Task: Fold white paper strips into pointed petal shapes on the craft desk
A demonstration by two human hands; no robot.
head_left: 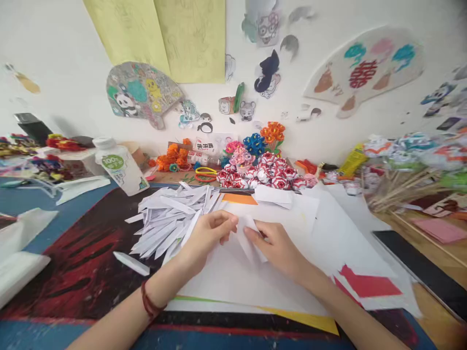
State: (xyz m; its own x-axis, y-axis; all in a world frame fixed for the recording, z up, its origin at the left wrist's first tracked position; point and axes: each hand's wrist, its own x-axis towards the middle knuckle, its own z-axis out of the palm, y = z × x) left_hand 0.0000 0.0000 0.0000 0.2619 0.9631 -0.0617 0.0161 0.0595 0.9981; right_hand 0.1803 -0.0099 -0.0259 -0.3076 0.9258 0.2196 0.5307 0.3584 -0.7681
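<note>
A folded white paper strip (246, 243) hangs over the white sheets, slightly blurred. My right hand (279, 245) is closed on it, thumb and forefinger pinching its upper right part. At its upper left edge, my left hand (209, 233) has thumb and fingertips pinched together on the paper. Just beyond my left hand lies a heap of narrow folded white paper strips (170, 216). One loose folded strip (131, 263) rests apart on the dark red and black mat. Large white paper sheets (226, 284) lie under both hands.
Red-and-white craft flowers (270, 172) stand at the back near the wall. A white bottle (120, 165) is behind the heap. Red paper scraps (375, 286) and a black phone-like slab (419, 267) lie at right. White tissue (22, 272) is at left.
</note>
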